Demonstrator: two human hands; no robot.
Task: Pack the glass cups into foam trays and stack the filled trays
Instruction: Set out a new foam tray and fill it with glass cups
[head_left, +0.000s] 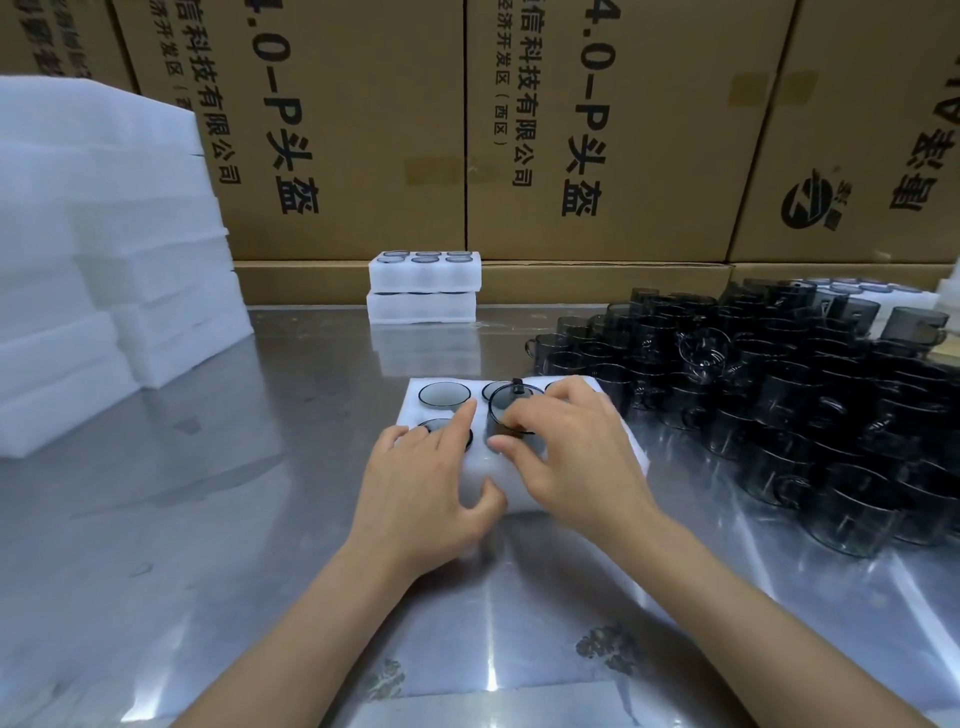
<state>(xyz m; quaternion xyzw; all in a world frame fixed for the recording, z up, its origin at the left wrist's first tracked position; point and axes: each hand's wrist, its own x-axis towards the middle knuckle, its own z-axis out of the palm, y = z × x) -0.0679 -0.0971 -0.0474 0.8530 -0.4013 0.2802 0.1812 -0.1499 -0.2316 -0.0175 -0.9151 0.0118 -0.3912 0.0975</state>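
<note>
While both hands work over the tray: status below.
foam tray (631, 447): white, flat on steel worktop (208, 493), centre, close to body.
glass cup (511, 410): smoky grey, half-seated in tray's middle near pocket, handle pointing away.
right hand (576, 447): grip clamped on that cup's rim, fingers curled over it.
left hand (426, 478): flat on tray's near-left part, grip apart, forefinger beside the cup.
seated cup (444, 395): far-left pocket.
filled trays (423, 286): two stacked, far edge.
loose cups (779, 379): crowded at right.
empty foam stack (104, 249): left.
cartons (597, 130): behind.

A steel table (218, 499) carries foam trays (422, 291), foam slabs (104, 270) and glass cups (810, 395).
</note>
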